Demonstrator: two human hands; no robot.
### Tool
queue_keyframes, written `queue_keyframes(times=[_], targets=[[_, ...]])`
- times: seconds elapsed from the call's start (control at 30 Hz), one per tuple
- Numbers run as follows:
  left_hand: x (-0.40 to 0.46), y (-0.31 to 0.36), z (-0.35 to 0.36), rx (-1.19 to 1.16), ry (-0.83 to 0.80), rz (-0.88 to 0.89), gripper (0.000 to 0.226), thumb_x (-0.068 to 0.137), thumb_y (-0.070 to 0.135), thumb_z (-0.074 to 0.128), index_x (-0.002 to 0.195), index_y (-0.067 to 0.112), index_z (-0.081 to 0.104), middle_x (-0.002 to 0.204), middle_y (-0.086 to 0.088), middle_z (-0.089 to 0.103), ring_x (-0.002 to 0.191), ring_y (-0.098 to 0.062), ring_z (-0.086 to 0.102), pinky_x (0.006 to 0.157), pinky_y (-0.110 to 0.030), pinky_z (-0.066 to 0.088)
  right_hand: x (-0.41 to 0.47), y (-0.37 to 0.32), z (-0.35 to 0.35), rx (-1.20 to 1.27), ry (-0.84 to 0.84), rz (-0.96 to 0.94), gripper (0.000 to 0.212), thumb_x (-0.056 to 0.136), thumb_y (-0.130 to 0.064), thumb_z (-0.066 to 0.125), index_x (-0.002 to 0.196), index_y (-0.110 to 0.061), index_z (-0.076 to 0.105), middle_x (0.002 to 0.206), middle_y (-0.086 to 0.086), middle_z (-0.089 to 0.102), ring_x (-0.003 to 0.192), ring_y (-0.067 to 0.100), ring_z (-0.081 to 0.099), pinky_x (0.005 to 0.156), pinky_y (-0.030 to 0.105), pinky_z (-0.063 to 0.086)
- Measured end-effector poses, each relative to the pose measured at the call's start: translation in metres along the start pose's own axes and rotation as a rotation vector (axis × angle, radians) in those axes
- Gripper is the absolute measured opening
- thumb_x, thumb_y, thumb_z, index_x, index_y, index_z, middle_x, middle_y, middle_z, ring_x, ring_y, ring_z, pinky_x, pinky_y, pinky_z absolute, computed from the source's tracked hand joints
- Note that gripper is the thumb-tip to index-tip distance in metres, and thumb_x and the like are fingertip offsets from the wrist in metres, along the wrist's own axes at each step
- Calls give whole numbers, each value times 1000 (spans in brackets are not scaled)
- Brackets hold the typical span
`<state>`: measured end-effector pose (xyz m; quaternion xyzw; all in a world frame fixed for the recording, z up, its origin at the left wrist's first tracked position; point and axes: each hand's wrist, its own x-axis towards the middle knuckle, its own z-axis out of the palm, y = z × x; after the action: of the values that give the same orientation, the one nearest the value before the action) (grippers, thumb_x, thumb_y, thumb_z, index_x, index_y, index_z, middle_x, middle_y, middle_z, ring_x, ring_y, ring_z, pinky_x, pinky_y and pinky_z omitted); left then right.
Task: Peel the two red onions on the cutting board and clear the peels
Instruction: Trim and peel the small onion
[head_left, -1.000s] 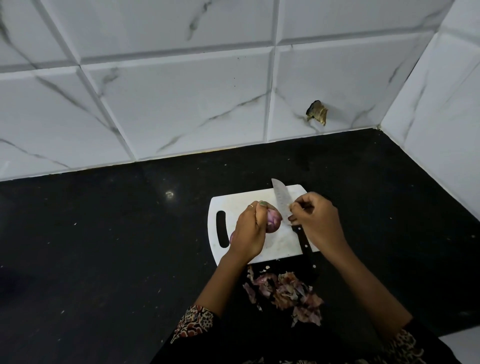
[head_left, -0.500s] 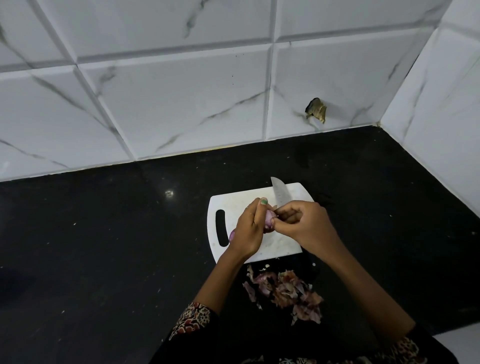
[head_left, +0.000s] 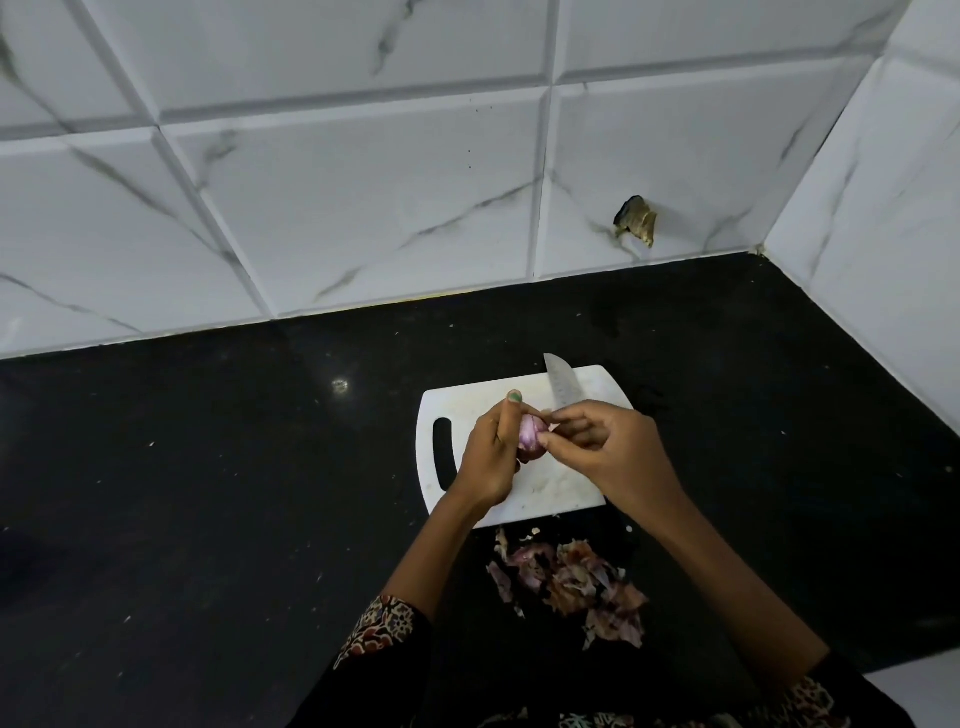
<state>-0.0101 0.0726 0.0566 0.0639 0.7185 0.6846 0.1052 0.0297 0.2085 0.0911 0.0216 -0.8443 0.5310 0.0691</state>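
— What's nearest?
— I see a heap of peels (head_left: 569, 582) on the black worktop (head_left: 208, 493), just before the cutting board (head_left: 545, 488).
— And the hands?
— Above the board, my left hand (head_left: 488, 457) cups a red onion (head_left: 531, 436); my right hand (head_left: 608, 452) pinches its skin. Beyond lies a knife (head_left: 561, 387).

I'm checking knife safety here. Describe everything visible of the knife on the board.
Only the knife's blade shows: grey metal, patterned or dimpled on its face, lying flat on the white cutting board, its tip reaching past the far edge. The right hand hides its near end, so no handle can be seen. Neither hand appears to grip it.
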Motion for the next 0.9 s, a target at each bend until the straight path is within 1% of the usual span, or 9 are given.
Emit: queue_keyframes(times=[0.1, 0.17, 0.27, 0.33, 0.4, 0.57, 0.73, 0.83, 0.9], targets=[[1, -1, 4, -26, 59, -1, 52, 105, 24, 27, 81, -13, 55, 72, -11, 58, 71, 0, 61, 60, -15, 48, -3, 0, 10, -125, 61, -131, 17, 79, -9, 73, 96, -6, 73, 87, 3, 73, 75, 9, 69, 68, 23, 56], [2, -1, 6, -27, 93, 3, 50, 105, 23, 28, 79, -9, 56, 77, -12, 60, 83, -5, 63, 64, -14, 50, -5, 3, 15, -227, 129, -197, 13, 81, -9, 70, 93, -6, 73, 84, 3, 72, 73, 10, 68, 66, 27, 57], [1, -1, 6, -29, 100, 2, 49, 105, 22, 28, 72, 0, 55, 78, -7, 61, 78, -10, 60, 65, -13, 47, -6, 6, 19, -290, 159, -252, 11, 82, -10, 68, 91, -7, 72, 82, 3, 71, 72, 11, 66, 63, 26, 55], [1, -1, 3, -19, 87, -23, 49, 105, 26, 27, 82, -3, 58, 79, -4, 62, 75, -9, 59, 66, -17, 47, -6, 5, 18, -292, 166, -254, 9, 84, -11, 67, 91, -8, 71, 83, 1, 70, 72, 10, 64, 64, 20, 52], [-1, 1, 3, -11, 74, -40, 49, 105, 29, 27, 90, -4, 60, 79, -4, 63, 70, -7, 58, 64, -19, 46, -4, 5, 17, -284, 169, -248, 7, 85, -10, 65, 90, -8, 69, 84, 1, 68, 74, 10, 63, 66, 19, 50], [-7, 10, 5, -2, 41, -35, 45, 105, 31, 26, 84, 8, 59, 72, -4, 59, 58, -4, 51, 55, -18, 41, -1, 4, 19, -242, 177, -187, 6, 89, -6, 59, 93, -7, 64, 89, 0, 63, 80, 12, 60, 70, 20, 50], [-8, 13, 4, -11, 33, -82, 41, 103, 37, 30, 85, 19, 62, 72, 1, 62, 59, -5, 54, 51, -19, 40, 3, 4, 18, -57, 175, 39, 9, 90, -5, 56, 88, -13, 59, 88, -2, 62, 84, 10, 60, 71, 24, 52], [-9, 17, 2, -31, -12, -124, 33, 101, 35, 39, 93, 15, 65, 81, -2, 66, 65, -9, 61, 51, -19, 46, 7, 4, 14, -88, 219, 78, 7, 90, -5, 55, 87, -11, 57, 81, -6, 59, 78, 6, 58, 65, 10, 47], [-9, 21, 2, -61, -65, -157, 28, 97, 32, 51, 98, 8, 66, 82, -2, 67, 69, -9, 64, 55, -19, 49, 8, 3, 11, -109, 229, 56, 6, 90, -6, 56, 87, -10, 58, 80, -4, 61, 76, 5, 59, 63, 7, 45]])
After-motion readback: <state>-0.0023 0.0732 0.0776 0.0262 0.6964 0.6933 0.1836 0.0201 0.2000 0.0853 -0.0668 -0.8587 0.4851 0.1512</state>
